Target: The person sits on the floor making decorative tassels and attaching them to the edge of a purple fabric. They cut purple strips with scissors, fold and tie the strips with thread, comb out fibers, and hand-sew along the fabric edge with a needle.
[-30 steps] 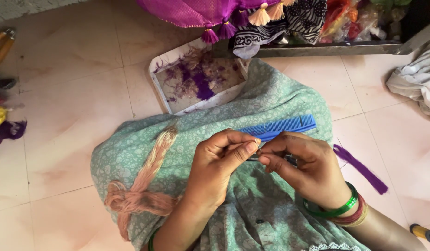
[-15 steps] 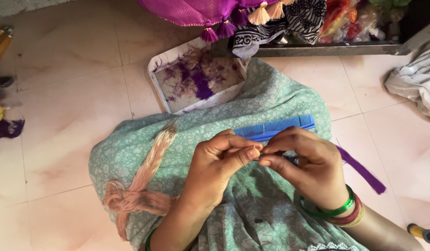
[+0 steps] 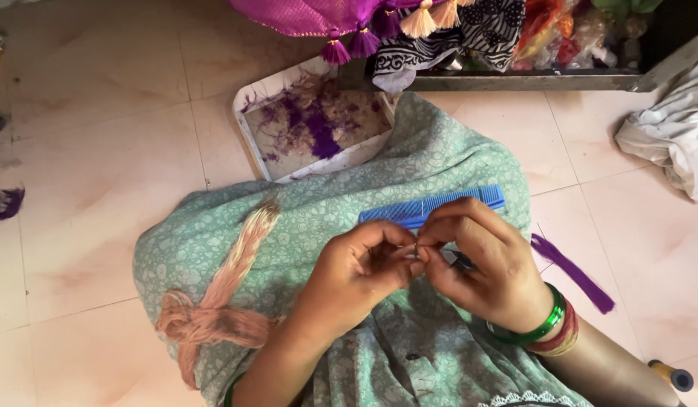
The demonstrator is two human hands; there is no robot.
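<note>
head: perhaps needle (image 3: pixel 415 249) between hands (image 3: pixel 420 271)

Left hand (image 3: pixel 358 273) and right hand (image 3: pixel 481 262) meet fingertip to fingertip over the green patterned cloth (image 3: pixel 326 211) on the lap, pinching something too small to identify. Blue comb (image 3: pixel 428 206) lies just behind them. Peach thread bundle (image 3: pixel 213 301) on the cloth to the left, purple thread bundle (image 3: pixel 571 271) on the floor to the right. White tray (image 3: pixel 251 136) of purple clippings further back.

Left hand (image 3: pixel 360 271) curled tighter against right hand (image 3: pixel 481 264) (fingertips touching)
</note>
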